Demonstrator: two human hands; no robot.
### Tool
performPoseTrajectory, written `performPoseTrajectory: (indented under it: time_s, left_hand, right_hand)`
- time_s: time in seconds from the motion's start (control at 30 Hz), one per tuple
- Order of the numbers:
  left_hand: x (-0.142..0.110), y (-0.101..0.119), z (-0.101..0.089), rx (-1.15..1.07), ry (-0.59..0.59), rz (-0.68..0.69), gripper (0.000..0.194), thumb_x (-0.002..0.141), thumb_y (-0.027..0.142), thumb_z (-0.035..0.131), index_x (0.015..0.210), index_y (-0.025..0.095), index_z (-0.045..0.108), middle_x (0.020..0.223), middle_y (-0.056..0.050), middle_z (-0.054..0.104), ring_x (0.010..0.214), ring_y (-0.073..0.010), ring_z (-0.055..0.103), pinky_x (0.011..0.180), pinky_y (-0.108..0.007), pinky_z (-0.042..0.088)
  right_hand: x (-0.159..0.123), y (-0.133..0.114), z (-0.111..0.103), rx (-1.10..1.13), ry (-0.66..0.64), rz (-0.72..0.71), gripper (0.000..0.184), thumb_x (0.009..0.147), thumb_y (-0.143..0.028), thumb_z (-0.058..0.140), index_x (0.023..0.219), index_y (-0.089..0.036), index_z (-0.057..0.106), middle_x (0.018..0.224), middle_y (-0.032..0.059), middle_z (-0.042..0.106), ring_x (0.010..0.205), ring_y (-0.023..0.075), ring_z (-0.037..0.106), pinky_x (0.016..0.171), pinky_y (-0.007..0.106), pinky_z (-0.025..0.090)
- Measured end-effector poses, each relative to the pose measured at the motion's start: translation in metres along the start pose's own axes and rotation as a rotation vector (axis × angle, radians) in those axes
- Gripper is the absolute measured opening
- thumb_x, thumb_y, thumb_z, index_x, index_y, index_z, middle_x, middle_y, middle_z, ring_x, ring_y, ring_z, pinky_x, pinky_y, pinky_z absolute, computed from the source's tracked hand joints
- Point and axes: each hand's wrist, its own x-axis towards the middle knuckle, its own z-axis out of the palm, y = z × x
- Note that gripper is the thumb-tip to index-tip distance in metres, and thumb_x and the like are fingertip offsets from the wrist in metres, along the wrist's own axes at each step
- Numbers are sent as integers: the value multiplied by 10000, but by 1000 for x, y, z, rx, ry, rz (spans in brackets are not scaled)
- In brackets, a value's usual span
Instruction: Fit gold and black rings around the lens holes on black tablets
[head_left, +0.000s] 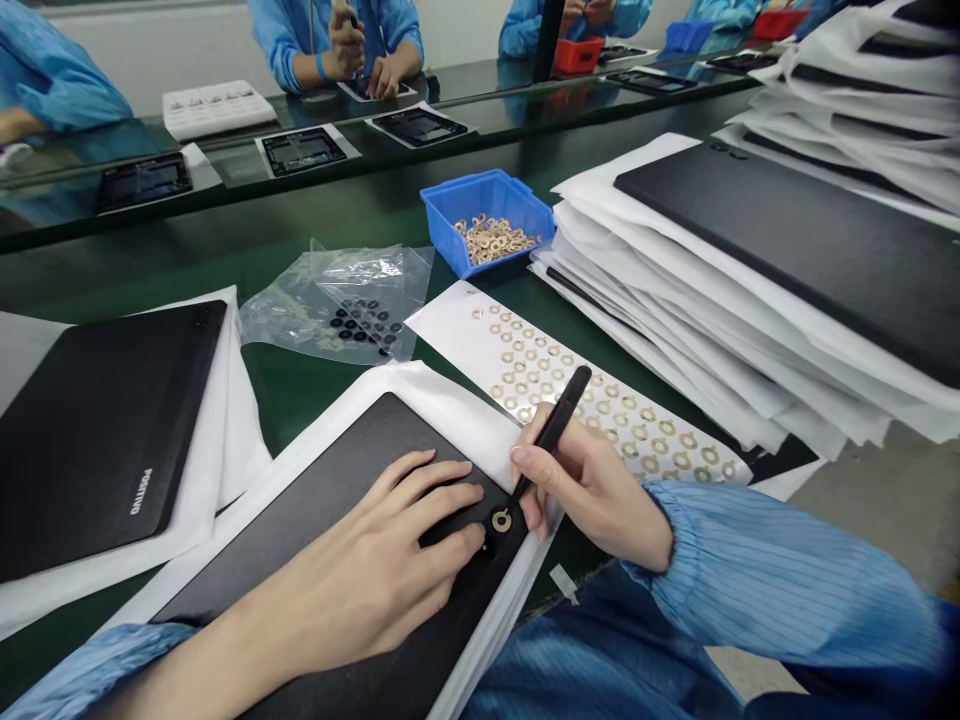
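Green bench (pixel 300 392). Left hand (pixel 375 560) spread flat on one black panel (pixel 360 440), gripping nothing. Right hand (pixel 592 490) pinched round one tweezers (pixel 561 412), tip at one gold ring (pixel 502 528) near the panel's corner, just past the left fingertips. Step looks like ring placement; next move probably calls for steady alignment, light pressing. Beyond right hand: one ring sheet (pixel 448 312), one blue bin (pixel 444 237), rings too many to count. Beyond left hand: one clear bag (pixel 289 300).
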Motion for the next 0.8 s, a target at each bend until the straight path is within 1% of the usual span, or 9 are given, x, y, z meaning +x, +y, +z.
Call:
performPoseTrajectory:
  time_s: [0.2, 0.3, 0.37, 0.47, 0.5, 0.53, 0.7, 0.8]
  left_hand:
    - [-2, 0, 1, -9, -18, -9, 243, 900, 107, 453, 1107, 147, 572, 1194, -106, 555, 1252, -255, 385, 1088, -473, 263]
    - [-2, 0, 1, -4, -16, -13, 271, 912, 110, 437, 1155, 147, 552, 1196, -102, 551, 1256, -246, 372, 1090, -462, 249]
    - [-1, 1, 1, -4, -18, -19, 286, 920, 115, 427, 1180, 150, 541, 1194, -94, 551, 1248, -236, 376, 1088, -447, 246]
    - [-1, 1, 1, 2, -27, -28, 317, 926, 119, 421, 1225, 161, 517, 1202, -80, 545, 1252, -227, 364, 1088, -434, 233]
    - [0, 2, 1, 9, -32, -32, 332, 926, 122, 422, 1245, 166, 505, 1208, -77, 541, 1257, -229, 356, 1089, -436, 225]
    - [0, 2, 1, 16, -41, -36, 343, 927, 127, 423, 1259, 172, 496, 1213, -73, 537, 1259, -232, 351, 1090, -439, 215]
    - [2, 10, 4, 76, -57, -79, 360, 927, 141, 426, 1279, 185, 482, 1213, -60, 538, 1237, -244, 366, 1081, -457, 203]
    - [4, 15, 6, 120, -65, -99, 356, 928, 157, 427, 1280, 183, 477, 1229, -56, 538, 1228, -258, 368, 1065, -478, 213]
  right_hand:
    - [-1, 2, 1, -64, 22, -49, 208, 873, -382, 491, 767, -219, 418, 443, -56, 518, 333, 108, 515, 349, 211, 438]
    - [-3, 3, 1, -149, 31, -130, 188, 895, -331, 470, 757, -208, 434, 459, -53, 503, 335, 102, 512, 349, 207, 434]
    - [-5, 4, 1, -259, 56, -268, 167, 900, -268, 468, 749, -198, 453, 494, -42, 504, 367, 98, 520, 385, 216, 440]
    - [-9, 7, 1, -440, 126, -544, 117, 886, -178, 475, 770, -186, 487, 584, -4, 523, 516, 130, 564, 488, 259, 455]
    - [-10, 8, 1, -471, 143, -601, 99, 883, -167, 476, 786, -184, 493, 614, 7, 527, 564, 143, 571, 510, 270, 456]
    - [-11, 9, 1, -479, 150, -628, 84, 884, -166, 476, 803, -182, 495, 640, 13, 528, 590, 147, 572, 518, 274, 455]
    - [-14, 12, 1, -295, 149, -580, 59, 907, -158, 448, 858, -183, 470, 712, -7, 500, 497, 84, 558, 474, 235, 457]
    - [-14, 13, 1, -275, 142, -574, 61, 909, -156, 448, 865, -193, 464, 716, -14, 490, 505, 86, 569, 473, 232, 464]
